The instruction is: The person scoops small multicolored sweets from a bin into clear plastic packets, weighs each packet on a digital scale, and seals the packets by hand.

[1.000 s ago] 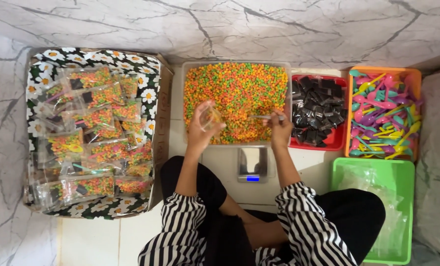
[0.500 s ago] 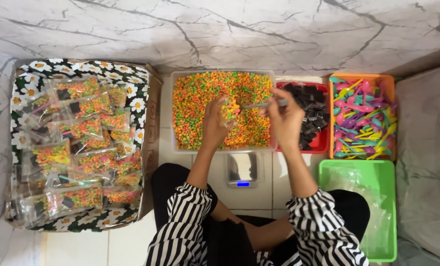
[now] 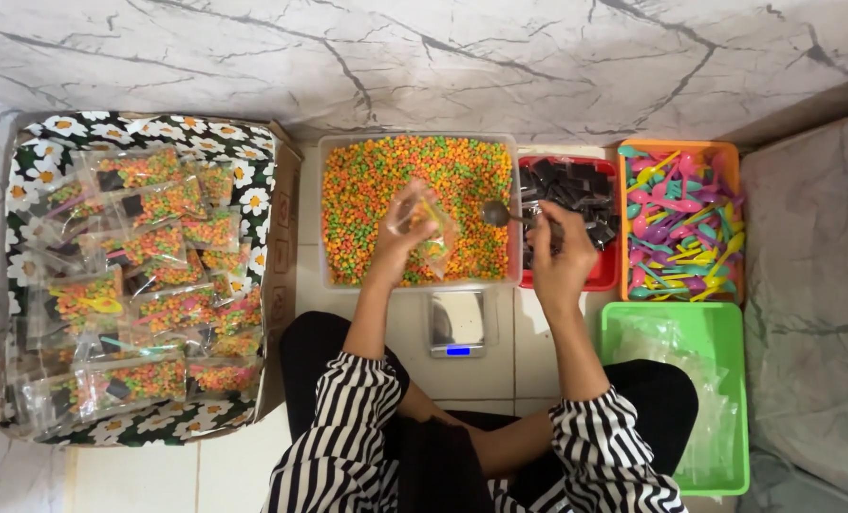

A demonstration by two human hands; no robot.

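The left hand was raised over the tray of coloured pellets, clenched on a small clear bag hanging mouth-up. The right hand gripped a metal spoon, lying crosswise, its bowl pointed left toward the bag.

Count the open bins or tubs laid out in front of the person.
4: a clear tub of orange-green pellets at centre, a red bin of dark squares beside it, an orange bin of coloured spoons further right, a green bin of clear bags below that.
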